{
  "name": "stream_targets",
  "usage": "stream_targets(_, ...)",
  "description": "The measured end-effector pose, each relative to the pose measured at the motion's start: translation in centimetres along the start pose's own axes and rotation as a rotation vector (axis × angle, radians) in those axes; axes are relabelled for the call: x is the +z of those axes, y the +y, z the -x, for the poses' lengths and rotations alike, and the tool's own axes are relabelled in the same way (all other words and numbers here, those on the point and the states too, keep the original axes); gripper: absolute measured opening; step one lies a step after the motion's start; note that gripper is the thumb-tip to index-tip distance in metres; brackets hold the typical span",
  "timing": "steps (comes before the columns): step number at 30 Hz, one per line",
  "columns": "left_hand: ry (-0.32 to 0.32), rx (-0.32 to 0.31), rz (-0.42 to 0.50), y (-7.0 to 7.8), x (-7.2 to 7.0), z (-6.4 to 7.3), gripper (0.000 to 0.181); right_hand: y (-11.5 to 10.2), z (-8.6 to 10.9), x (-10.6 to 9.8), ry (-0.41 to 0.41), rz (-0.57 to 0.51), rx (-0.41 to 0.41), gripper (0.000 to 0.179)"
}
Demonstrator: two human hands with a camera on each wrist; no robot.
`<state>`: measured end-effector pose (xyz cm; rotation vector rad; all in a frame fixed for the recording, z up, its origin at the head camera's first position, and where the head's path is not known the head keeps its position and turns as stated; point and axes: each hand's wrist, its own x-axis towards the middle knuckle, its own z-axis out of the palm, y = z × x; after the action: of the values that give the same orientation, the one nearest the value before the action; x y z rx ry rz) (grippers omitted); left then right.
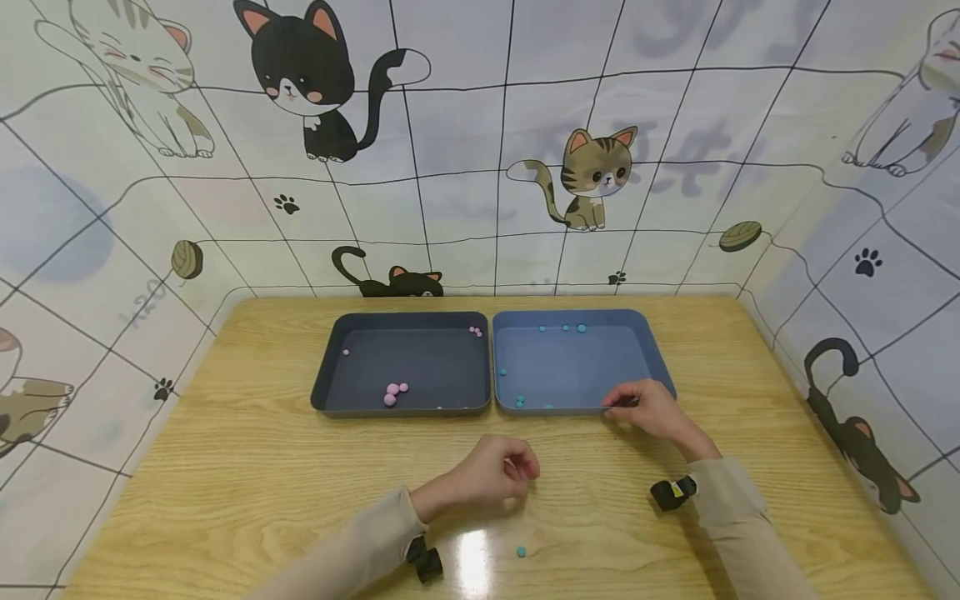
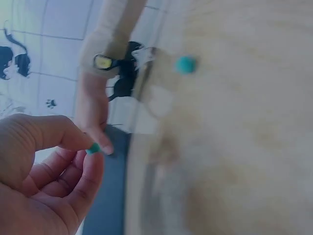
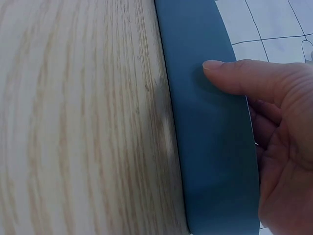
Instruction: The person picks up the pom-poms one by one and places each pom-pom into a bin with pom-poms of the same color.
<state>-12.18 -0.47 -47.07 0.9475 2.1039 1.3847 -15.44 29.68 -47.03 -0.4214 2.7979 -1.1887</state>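
My left hand [image 1: 491, 472], over the table in front of the trays, pinches a small teal ball [image 2: 92, 148] between thumb and forefinger, as the left wrist view shows. The blue tray [image 1: 600, 362] stands at the back right with several teal balls [image 1: 581, 328] scattered inside. At its front right edge, my right hand [image 1: 651, 408] grips the wall. In the right wrist view the thumb [image 3: 230, 76] presses on the outer side of that wall, and the other fingers go over the rim, partly hidden. Another teal ball [image 1: 521, 551] lies on the table near the front.
A dark grey tray [image 1: 367, 367] stands close beside the blue one on the left, with several pink balls [image 1: 392, 389] in it. Both rest on a wooden table [image 1: 247, 467]. Behind and at the sides hangs a white cloth [image 1: 457, 200] with cat drawings.
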Motion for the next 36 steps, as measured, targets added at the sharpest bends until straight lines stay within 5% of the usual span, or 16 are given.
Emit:
stream_targets(7, 0.055, 0.044, 0.123, 1.2, -1.8, -3.5, 0.014, 0.2, -0.1, 0.1, 0.001, -0.001, -0.009, 0.005)
stream_targets(12, 0.11, -0.011, 0.251, 1.3, -3.0, -6.2, 0.013, 0.4, -0.1, 0.2, 0.004, 0.005, -0.009, 0.006)
stream_targets(17, 0.173, -0.082, 0.352, 2.3, -4.2, -7.6, 0.018, 0.4, -0.2, 0.2, 0.007, 0.008, -0.013, 0.006)
stream_targets(26, 0.329, -0.176, 0.398, -0.4, -3.3, -10.8, 0.015, 0.4, -0.1, 0.2, 0.009, -0.005, -0.012, 0.005)
stream_targets(36, 0.543, -0.225, 0.44, -1.0, -2.9, -12.9, 0.01, 0.4, -0.2, 0.2, 0.006, -0.004, 0.001, 0.005)
